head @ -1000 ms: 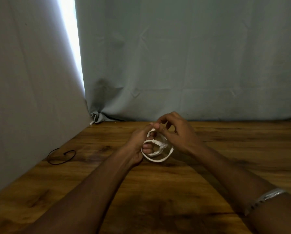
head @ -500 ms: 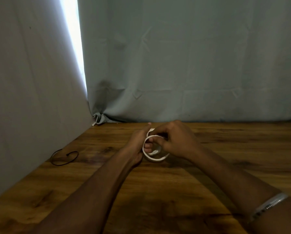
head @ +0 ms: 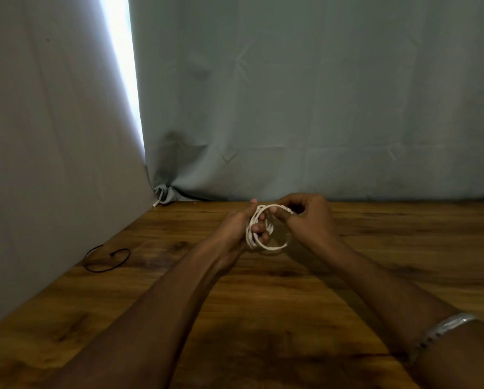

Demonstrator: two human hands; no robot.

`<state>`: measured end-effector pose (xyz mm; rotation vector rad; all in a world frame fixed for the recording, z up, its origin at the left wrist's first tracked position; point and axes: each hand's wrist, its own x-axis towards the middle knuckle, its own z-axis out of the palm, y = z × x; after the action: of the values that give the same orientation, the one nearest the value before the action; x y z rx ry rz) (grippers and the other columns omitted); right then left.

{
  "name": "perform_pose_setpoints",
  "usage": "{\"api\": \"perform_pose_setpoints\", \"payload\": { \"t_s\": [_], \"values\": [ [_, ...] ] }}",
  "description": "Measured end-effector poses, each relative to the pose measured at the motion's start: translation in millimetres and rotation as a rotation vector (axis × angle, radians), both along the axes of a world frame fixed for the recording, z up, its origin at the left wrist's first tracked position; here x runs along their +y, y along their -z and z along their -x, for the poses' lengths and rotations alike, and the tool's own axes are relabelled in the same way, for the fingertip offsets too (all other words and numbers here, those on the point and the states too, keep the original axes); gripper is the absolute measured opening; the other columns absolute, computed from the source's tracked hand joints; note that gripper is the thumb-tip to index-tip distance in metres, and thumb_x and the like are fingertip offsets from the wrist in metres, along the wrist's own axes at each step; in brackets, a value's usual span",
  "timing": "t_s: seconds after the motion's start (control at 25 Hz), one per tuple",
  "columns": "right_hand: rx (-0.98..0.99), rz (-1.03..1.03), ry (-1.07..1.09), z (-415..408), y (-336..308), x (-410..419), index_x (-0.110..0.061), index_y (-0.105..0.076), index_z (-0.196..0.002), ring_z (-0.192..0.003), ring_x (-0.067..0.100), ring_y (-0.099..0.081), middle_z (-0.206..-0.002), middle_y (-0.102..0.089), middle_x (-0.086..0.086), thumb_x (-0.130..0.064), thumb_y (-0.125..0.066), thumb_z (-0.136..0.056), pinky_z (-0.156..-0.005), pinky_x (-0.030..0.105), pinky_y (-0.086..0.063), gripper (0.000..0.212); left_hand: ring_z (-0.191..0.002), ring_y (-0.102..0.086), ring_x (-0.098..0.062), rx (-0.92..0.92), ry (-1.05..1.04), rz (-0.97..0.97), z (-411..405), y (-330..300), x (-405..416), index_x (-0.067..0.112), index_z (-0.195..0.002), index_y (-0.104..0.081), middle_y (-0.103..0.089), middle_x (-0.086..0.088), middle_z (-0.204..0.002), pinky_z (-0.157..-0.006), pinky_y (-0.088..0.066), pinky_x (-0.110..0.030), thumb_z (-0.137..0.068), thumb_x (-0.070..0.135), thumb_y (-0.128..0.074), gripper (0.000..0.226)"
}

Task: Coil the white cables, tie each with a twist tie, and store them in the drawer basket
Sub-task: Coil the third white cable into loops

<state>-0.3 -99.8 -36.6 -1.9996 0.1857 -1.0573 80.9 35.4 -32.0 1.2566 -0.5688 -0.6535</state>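
1. The right hand [head: 309, 220] has drawn away from the left hand [head: 239, 228] toward 3 o'clock; half a second ago the two were pressed together over the coil.
2. Its fingertips [head: 274, 211] now pinch the ribbed plug end of the white cable [head: 266, 242], pulled out toward 2 o'clock.
3. The coil has opened from one tight ring into several loose loops around the left hand's fingers [head: 259, 228].

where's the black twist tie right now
In the head view the black tie lies looped on the wooden table at far left, beside the grey sheet, away from both hands.
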Motion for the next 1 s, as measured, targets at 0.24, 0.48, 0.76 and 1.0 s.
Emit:
{"api": "perform_pose_setpoints", "payload": {
  "t_s": [0.24,0.48,0.76,1.0],
  "values": [
    [0.134,0.527,0.011,-0.8,5.0,-5.2,-0.029,-0.053,-0.133,-0.118,0.012,-0.053,-0.129,-0.057,-0.003,-0.027,-0.051,-0.104,-0.094,0.035,-0.047,0.028,-0.04,-0.044,-0.013,0.03,-0.008,0.103,1.8,4.8,-3.7,0.012,-0.074,-0.049,-0.037,0.002,-0.046,-0.05,-0.041,-0.024,-0.111,0.032,-0.038,0.043],
    [0.235,-0.41,-0.675,6.3,6.0,10.1,-0.008,-0.066,-0.109,-0.076,0.012,-0.075,-0.087,-0.077,0.002,-0.015,-0.043,-0.11,-0.069,0.025,-0.059,0.024,-0.035,-0.038,-0.012,-0.054,-0.048,0.044,1.2,10.1,2.8,0.012,-0.065,-0.049,-0.036,0.001,-0.045,-0.044,-0.031,-0.018,-0.108,0.029,-0.048,0.046],
    [0.132,0.022,-0.158,-15.3,18.6,8.0,-0.021,-0.063,-0.097,-0.086,0.026,-0.068,-0.093,-0.071,0.006,-0.033,-0.047,-0.107,-0.081,0.049,-0.055,0.022,-0.049,-0.048,-0.011,-0.448,-0.298,-0.005,-3.4,17.6,-19.0,0.017,-0.063,-0.059,-0.053,0.004,-0.05,-0.052,-0.037,-0.025,-0.109,0.037,-0.044,0.053],
    [0.113,-0.063,-0.09,-14.7,18.1,-1.2,-0.016,-0.062,-0.102,-0.075,0.015,-0.062,-0.087,-0.068,0.0,-0.029,-0.043,-0.11,-0.068,0.032,-0.046,0.024,-0.07,-0.057,-0.02,-0.594,-0.175,-0.105,-7.9,22.7,-15.3,0.015,-0.076,-0.06,-0.061,-0.006,-0.073,-0.071,-0.043,-0.033,-0.11,0.042,-0.041,0.047]
  ]
}}
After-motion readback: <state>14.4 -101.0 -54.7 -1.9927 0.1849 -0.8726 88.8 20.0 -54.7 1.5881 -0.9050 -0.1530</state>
